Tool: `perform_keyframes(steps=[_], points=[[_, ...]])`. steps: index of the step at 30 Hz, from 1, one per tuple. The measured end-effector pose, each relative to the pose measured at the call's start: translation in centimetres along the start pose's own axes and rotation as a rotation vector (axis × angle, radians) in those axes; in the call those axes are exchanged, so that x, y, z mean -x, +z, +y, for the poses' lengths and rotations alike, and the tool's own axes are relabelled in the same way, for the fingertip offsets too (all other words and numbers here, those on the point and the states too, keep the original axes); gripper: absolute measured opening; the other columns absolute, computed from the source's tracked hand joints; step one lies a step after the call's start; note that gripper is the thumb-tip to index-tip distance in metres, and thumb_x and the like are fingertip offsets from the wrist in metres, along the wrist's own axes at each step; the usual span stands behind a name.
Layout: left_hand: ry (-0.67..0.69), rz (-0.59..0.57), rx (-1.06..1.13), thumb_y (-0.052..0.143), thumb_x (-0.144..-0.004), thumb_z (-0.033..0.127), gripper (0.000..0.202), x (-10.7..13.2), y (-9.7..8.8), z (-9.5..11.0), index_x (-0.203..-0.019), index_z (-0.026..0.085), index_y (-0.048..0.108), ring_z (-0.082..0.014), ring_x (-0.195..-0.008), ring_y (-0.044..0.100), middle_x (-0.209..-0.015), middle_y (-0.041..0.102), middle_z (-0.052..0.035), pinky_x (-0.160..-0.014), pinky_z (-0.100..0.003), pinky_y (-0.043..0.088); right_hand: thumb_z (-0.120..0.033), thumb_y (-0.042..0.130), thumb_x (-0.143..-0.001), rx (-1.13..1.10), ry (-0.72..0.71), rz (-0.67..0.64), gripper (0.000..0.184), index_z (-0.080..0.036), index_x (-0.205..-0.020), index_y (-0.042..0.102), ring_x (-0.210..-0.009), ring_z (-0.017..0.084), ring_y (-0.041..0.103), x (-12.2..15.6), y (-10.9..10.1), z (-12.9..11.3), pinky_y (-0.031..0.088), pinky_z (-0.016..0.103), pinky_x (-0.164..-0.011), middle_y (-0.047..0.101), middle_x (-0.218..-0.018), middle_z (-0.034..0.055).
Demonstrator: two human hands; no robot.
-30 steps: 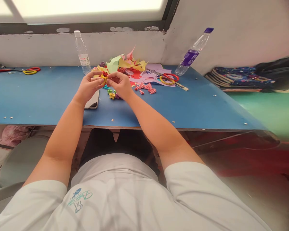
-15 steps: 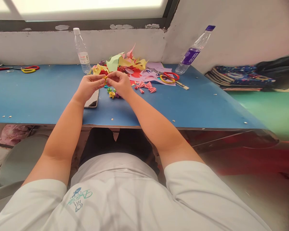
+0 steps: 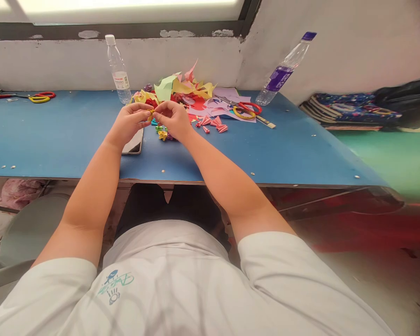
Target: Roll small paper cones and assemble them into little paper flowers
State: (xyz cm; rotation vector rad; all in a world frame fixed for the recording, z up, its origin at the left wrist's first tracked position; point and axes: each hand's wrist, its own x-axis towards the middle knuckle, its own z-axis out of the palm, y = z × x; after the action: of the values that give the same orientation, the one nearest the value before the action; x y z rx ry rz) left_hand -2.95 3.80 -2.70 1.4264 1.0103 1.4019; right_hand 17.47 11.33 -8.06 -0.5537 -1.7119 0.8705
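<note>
Over the blue table, my left hand (image 3: 130, 122) and my right hand (image 3: 173, 120) meet at their fingertips. Both pinch a small yellow folded-paper piece (image 3: 150, 115), mostly covered by the fingers. Just below my right hand lie small folded paper pieces (image 3: 163, 135) in yellow, green and purple, partly hidden by it. A flat dark-edged device that looks like a tablet (image 3: 136, 143) rests under my left wrist. Several pink paper cones (image 3: 215, 121) lie right of my right hand. Behind both hands is a heap of coloured paper scraps (image 3: 168, 87).
Red-and-yellow scissors (image 3: 247, 110) rest on purple paper, beside a brush-like stick (image 3: 266, 122). A clear bottle (image 3: 121, 81) stands at the back left, a purple-labelled bottle (image 3: 279, 78) at the back right. More scissors (image 3: 42, 97) lie far left on the blue table (image 3: 56, 140).
Both hands keep their pinch on the yellow paper piece, which has turned slightly and is more covered by the fingers. The view has shifted a little.
</note>
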Motion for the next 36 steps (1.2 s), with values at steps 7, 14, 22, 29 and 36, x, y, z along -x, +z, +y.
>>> perform_keyframes(steps=[7, 14, 22, 29, 36], points=[[0.003, -0.006, -0.025, 0.111, -0.078, 0.030, 0.030, 0.5, 0.3, 0.4, -0.098, 0.024, 0.091, -0.0325, -0.120, 0.091, -0.112, 0.091, -0.0101, -0.121, -0.053, 0.076, -0.080, 0.104, -0.099, 0.055, -0.011, 0.014, 0.060, -0.027, -0.109, 0.078, -0.111, 0.027, 0.083, -0.4, -0.3, 0.9, 0.077, 0.050, -0.115, 0.085, -0.114, 0.0058], [-0.049, -0.026, -0.039, 0.108, -0.075, 0.033, 0.029, 0.0, -0.2, -0.2, -0.099, 0.024, 0.092, -0.0310, -0.112, 0.090, -0.105, 0.090, -0.0096, -0.129, -0.058, 0.073, -0.081, 0.098, -0.104, 0.097, 0.008, -0.033, 0.058, -0.027, -0.110, 0.079, -0.110, 0.027, 0.084, -0.3, -0.2, 0.7, 0.078, 0.050, -0.113, 0.084, -0.109, 0.0054], [0.018, -0.072, -0.326, 0.103, -0.077, 0.031, 0.022, -0.7, -0.7, -1.5, -0.096, 0.027, 0.093, -0.0336, -0.106, 0.087, -0.098, 0.089, -0.0086, -0.118, -0.056, 0.076, -0.064, 0.098, -0.108, 0.273, 0.027, 0.017, 0.047, -0.028, -0.093, 0.071, -0.114, 0.032, 0.081, -1.3, -2.6, 1.4, 0.072, 0.059, -0.133, 0.079, -0.096, 0.0046], [0.028, -0.175, -0.599, 0.101, -0.071, 0.023, 0.022, -0.5, -0.8, -1.4, -0.092, 0.028, 0.098, -0.0373, -0.108, 0.083, -0.097, 0.089, -0.0082, -0.123, -0.052, 0.069, -0.072, 0.093, -0.113, 0.332, 0.036, 0.117, 0.055, -0.028, -0.090, 0.069, -0.106, 0.032, 0.082, -2.3, -3.7, 3.5, 0.071, 0.066, -0.137, 0.075, -0.091, 0.0041], [0.113, 0.140, -0.454, 0.091, -0.073, 0.021, 0.016, -1.7, -2.2, -2.0, -0.087, 0.029, 0.086, -0.0381, -0.114, 0.077, -0.089, 0.078, -0.0072, -0.125, -0.054, 0.064, -0.055, 0.096, -0.111, 0.347, 0.009, 0.135, 0.046, -0.030, -0.086, 0.067, -0.115, 0.035, 0.083, -1.9, -2.8, 3.2, 0.067, 0.066, -0.142, 0.070, -0.086, 0.0037]])
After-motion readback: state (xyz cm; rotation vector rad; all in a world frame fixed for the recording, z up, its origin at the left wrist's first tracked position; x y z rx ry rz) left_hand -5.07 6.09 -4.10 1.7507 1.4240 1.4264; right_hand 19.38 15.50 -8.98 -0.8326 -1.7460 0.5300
